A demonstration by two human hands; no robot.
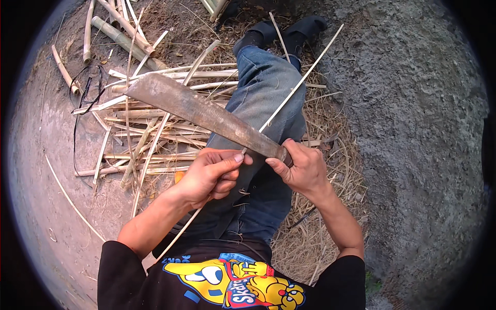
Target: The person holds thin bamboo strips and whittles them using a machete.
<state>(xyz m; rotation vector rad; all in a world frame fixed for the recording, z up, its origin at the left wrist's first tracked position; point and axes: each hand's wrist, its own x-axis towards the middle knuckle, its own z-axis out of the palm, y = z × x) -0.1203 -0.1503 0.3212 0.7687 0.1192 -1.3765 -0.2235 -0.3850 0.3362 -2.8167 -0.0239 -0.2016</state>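
My right hand [306,168] is closed round the near end of a broad, rust-brown machete [201,111], whose blade slants up to the left over my legs. The handle is hidden in my grip. My left hand [214,175] pinches a thin, pale bamboo strip [305,76] between thumb and fingers. This strip runs from beside my waist, under the blade near my right hand, and out to the upper right past my knee. Both hands are above my lap, close together, the left one just below the blade.
Split bamboo pieces [150,113] lie piled on the ground left of my legs. Thicker bamboo poles [121,39] lie beyond them. Fine shavings [330,206] cover the ground at my right, beside a rough grey rock-like surface [413,129]. My jeans [258,88] stretch ahead, feet in dark shoes.
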